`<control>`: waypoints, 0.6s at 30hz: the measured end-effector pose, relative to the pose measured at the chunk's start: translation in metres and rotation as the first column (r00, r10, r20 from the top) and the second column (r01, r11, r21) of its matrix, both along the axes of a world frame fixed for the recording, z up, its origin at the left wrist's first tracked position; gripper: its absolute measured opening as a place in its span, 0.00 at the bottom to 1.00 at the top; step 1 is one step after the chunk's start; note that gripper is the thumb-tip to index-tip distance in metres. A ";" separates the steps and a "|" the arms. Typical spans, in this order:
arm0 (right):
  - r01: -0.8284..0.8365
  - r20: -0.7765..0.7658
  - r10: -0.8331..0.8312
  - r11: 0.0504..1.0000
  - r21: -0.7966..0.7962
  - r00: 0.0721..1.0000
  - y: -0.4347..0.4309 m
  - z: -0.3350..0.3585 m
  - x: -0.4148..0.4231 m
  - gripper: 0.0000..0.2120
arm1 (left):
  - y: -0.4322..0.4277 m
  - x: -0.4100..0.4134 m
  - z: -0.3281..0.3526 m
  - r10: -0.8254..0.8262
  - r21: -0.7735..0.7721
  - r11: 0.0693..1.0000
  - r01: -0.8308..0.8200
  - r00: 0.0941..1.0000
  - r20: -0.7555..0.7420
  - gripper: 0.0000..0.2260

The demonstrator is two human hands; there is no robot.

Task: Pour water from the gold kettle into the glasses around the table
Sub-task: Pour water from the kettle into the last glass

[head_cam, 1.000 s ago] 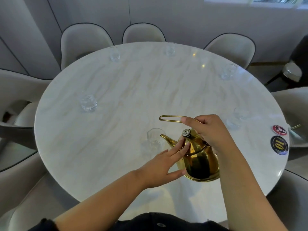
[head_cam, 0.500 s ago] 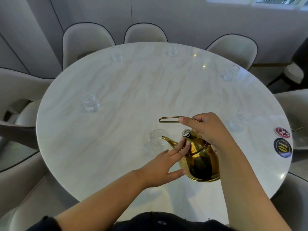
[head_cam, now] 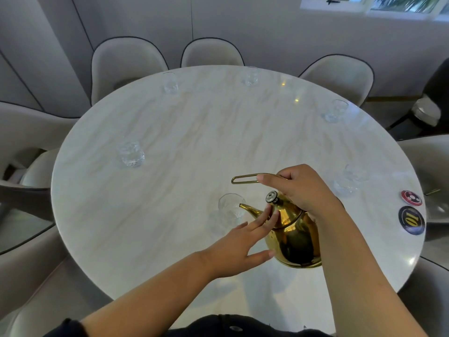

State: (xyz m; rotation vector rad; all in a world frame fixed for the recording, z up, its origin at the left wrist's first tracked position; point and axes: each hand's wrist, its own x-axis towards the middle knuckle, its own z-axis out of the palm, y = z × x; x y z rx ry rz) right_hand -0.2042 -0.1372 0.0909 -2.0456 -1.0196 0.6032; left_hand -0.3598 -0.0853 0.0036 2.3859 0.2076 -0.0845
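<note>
One round white marble-patterned table [head_cam: 170,203] was observed, ringed by pale upholstered chairs, of which three [head_cam: 211,53] stood fully visible at the far side. One polished gold metal kettle [head_cam: 295,235] was tilted toward its spout, near the table edge closest to the person. The right hand [head_cam: 301,188] was clenched around the kettle's thin gold wire handle [head_cam: 244,179], whose loop projected to the left past the forefinger. The left hand [head_cam: 239,246] was unclenched, fingers spread and gripping nothing, with fingertips [head_cam: 273,215] resting against the kettle's lid area beneath the dark ribbed knob [head_cam: 271,197].

Six clear glasses were counted on the table. The nearest clear glass [head_cam: 229,206] stood directly beneath the spout tip [head_cam: 241,206]; whether water flowed could not be determined. One stood at the left [head_cam: 130,153], two at the far edge [head_cam: 170,83] [head_cam: 251,76], one at the far right [head_cam: 334,111], and one just beyond the right hand [head_cam: 349,180], blurred.

Two round discs lay near the right edge: one red [head_cam: 411,197], one dark bearing the gold numeral 10 [head_cam: 411,220].
</note>
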 end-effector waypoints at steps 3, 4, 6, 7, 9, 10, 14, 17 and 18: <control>-0.010 0.001 0.010 1.000 -0.013 1.000 0.002 0.001 0.000 0.27 | -0.001 0.000 0.001 0.005 -0.014 1.000 -0.005 1.000 -0.004 0.30; -0.014 0.006 0.014 1.000 -0.023 1.000 0.003 0.002 0.000 0.27 | -0.001 -0.001 0.001 0.008 -0.017 1.000 -0.008 1.000 -0.006 0.30; -0.021 0.016 0.022 0.999 -0.039 1.000 0.004 0.003 -0.001 0.26 | -0.001 -0.001 0.001 0.014 -0.019 1.000 -0.014 1.000 -0.010 0.30; -0.026 0.021 0.026 0.999 -0.044 0.999 0.004 0.003 -0.001 0.26 | -0.001 -0.002 0.001 0.017 -0.020 1.000 -0.017 1.000 -0.011 0.30; -0.036 0.030 0.038 0.998 -0.057 0.999 0.005 0.002 -0.002 0.26 | 0.000 -0.003 0.000 0.022 -0.020 1.000 -0.022 1.000 -0.014 0.30; -0.043 0.035 0.045 0.997 -0.066 0.998 0.005 0.002 -0.003 0.25 | 0.000 -0.003 -0.001 0.023 -0.021 1.000 -0.023 1.000 -0.013 0.30; -0.056 0.049 0.060 0.994 -0.094 0.997 0.006 0.003 -0.005 0.24 | -0.001 -0.003 -0.001 0.029 -0.029 0.999 -0.029 1.000 -0.011 0.30; -0.055 0.060 0.060 0.994 -0.092 0.996 0.006 0.004 -0.005 0.24 | -0.002 -0.003 0.000 0.032 -0.031 0.999 -0.032 0.999 -0.013 0.30; -0.054 0.064 0.061 0.994 -0.093 0.996 0.006 0.005 -0.005 0.25 | -0.002 -0.003 0.001 0.032 -0.035 0.999 -0.033 0.999 -0.014 0.30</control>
